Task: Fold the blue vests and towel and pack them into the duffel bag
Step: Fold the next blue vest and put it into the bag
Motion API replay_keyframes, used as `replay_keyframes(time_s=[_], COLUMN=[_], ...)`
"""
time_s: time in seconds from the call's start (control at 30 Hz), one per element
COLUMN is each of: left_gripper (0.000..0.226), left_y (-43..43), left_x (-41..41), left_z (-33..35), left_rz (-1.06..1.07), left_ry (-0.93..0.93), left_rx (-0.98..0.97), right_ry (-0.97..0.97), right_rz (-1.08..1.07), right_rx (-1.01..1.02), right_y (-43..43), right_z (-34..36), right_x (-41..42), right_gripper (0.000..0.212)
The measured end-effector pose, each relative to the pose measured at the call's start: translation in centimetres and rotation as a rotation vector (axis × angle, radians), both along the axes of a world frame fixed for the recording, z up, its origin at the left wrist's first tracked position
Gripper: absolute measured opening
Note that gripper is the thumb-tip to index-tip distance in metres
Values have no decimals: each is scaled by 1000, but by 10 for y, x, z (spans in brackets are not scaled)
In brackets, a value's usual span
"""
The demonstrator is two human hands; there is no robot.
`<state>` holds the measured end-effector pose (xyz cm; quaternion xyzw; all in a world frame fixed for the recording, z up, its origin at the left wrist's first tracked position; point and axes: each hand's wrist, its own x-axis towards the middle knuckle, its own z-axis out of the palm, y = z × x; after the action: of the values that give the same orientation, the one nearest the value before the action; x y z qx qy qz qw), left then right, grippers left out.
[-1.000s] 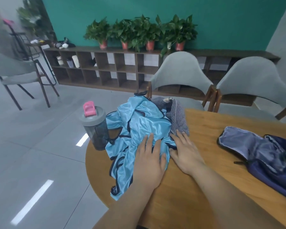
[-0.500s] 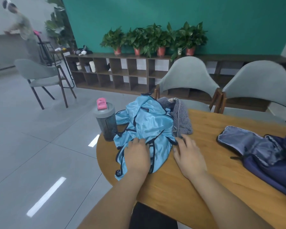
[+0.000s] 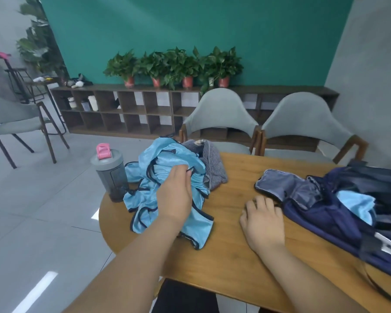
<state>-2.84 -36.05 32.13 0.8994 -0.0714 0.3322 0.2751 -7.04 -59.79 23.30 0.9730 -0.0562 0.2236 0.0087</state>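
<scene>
Lifting one vest clear needs a hold on its trim: the left hand (image 3: 175, 195) grasps the vests (image 3: 167, 159) heaped at the table's (image 3: 230, 256) left edge. The right hand (image 3: 263, 220) lies released, flat beside the duffel bag (image 3: 325, 220).

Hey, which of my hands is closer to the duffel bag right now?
Right. The right hand lies flat on the table just beside the duffel bag; the left hand is farther off, gripping the blue vests.
</scene>
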Motion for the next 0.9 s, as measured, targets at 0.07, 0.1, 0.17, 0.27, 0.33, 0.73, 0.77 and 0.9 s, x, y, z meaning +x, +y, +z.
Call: replay_keyframes(time_s=[0.07, 0.1, 0.17, 0.27, 0.33, 0.73, 0.77, 0.9], left_gripper=[27, 27, 28, 27, 25, 10, 13, 24], left_y=[-20, -30, -54, -88, -105, -114, -113, -103], left_x=[1, 2, 5, 9, 13, 28, 28, 33], left_z=[6, 7, 5, -8, -24, -84, -81, -66], left_rz=[-48, -75, -124, -164, -175, -308, -318, -331], left_ry=[-40, -52, -55, 26, 128, 380, 381, 316], left_rx=[-14, -11, -3, -4, 27, 34, 35, -5], right_ry=[11, 30, 86, 212, 267, 419, 431, 368], right_rz=[-73, -107, -165, -177, -124, -86, -94, 45], right_rx=[-40, -50, -45, -9, 7, 147, 146, 257], right_y=[-22, -33, -53, -70, -77, -135, -131, -84], right_z=[3, 3, 0, 3, 7, 14, 16, 26], right_x=[-8, -12, -20, -24, -21, 31, 37, 52], right_gripper=[28, 29, 25, 28, 36, 52, 52, 57])
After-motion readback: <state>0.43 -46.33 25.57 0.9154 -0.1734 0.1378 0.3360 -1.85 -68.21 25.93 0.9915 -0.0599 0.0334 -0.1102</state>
